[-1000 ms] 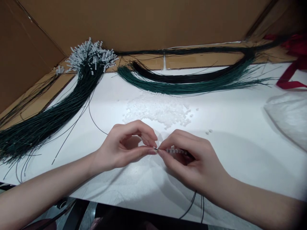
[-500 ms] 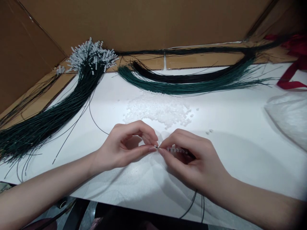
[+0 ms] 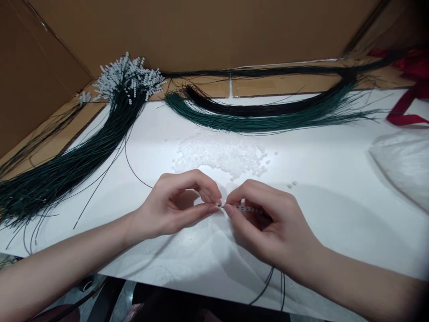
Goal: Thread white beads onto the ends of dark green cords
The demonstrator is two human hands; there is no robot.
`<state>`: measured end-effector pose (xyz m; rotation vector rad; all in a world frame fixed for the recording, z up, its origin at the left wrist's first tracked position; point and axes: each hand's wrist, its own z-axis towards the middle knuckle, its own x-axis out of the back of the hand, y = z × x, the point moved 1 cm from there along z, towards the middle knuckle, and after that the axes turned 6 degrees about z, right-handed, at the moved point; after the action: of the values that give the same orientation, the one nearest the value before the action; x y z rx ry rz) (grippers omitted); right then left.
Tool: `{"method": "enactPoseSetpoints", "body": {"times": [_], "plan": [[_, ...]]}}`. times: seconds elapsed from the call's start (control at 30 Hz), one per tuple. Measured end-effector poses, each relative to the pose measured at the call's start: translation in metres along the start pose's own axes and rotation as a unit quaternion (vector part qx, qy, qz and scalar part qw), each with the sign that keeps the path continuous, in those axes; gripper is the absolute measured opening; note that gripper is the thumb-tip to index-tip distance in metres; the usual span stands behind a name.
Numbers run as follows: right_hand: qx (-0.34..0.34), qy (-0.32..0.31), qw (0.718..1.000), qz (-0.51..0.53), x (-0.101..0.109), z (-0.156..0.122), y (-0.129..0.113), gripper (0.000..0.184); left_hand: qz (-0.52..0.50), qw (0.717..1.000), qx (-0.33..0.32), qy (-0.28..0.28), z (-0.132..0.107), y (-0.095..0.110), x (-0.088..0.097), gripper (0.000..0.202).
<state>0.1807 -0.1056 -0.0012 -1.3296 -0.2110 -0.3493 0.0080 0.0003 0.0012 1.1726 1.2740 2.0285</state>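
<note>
In front of me, over the white tabletop, both hands meet at a thin dark wire. My right hand pinches this wire between thumb and forefinger. A row of small white beads threaded on it runs back under the palm, and dark strands hang below the hand. My left hand has thumb and fingertips closed at the wire's tip, on what looks like a tiny white bead, mostly hidden by the fingers. Just beyond the hands lies a spread of loose white beads.
A thick bundle of dark green wires, tipped with white beads, lies at left. Bare green wires curve along the back. Cardboard walls stand behind. At right are a red ribbon and a clear plastic bag.
My right fingertips have shifted slightly right, away from the left ones, so more bare wire shows between them. The left hand has hardly moved.
</note>
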Motion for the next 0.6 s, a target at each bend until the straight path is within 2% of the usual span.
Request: {"method": "enactPoseSetpoints", "body": {"times": [0.3, 0.47, 0.6], "plan": [[0.012, -0.003, 1.000, -0.009, -0.0004, -0.0003, 0.0007, 0.011, 0.029, 0.999, -0.023, -0.015, 0.0019, -0.0018, -0.0017, 0.018], [0.001, 0.000, 1.000, -0.009, -0.0016, -0.0003, 0.0027, 0.010, 0.081, 0.996, -0.044, 0.008, 0.0027, 0.0034, -0.0051, 0.017], [-0.011, 0.003, 1.000, -0.008, -0.0015, -0.0019, 0.0069, 0.010, 0.101, 0.994, -0.026, 0.022, 0.0008, 0.0046, -0.0077, 0.017]]}}
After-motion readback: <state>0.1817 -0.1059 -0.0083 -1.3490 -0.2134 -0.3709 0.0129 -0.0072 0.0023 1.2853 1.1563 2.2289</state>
